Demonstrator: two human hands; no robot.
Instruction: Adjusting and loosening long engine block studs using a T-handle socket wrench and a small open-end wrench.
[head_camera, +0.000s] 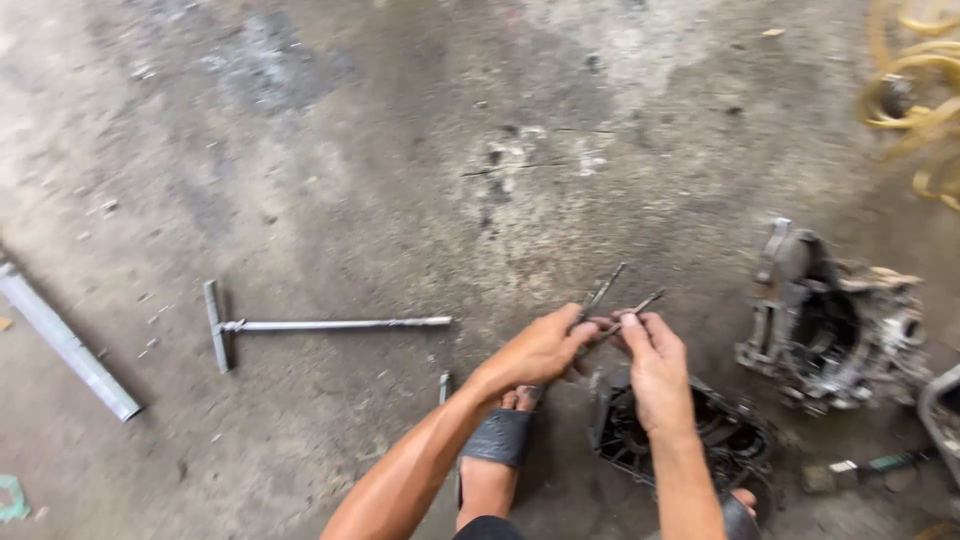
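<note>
Beside both hands (600, 350), T-handle wrench (300, 325), engine casing (825, 325).

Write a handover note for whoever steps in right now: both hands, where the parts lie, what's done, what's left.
Left hand: pinches a thin metal rod.
Right hand: pinches a second thin rod; the two rods cross between the hands.
On the concrete floor: T-handle wrench at left, untouched; dark round cover under the right forearm; grey engine casing at right.
Done: both rods picked up.
Left: cannot tell from this view.
</note>
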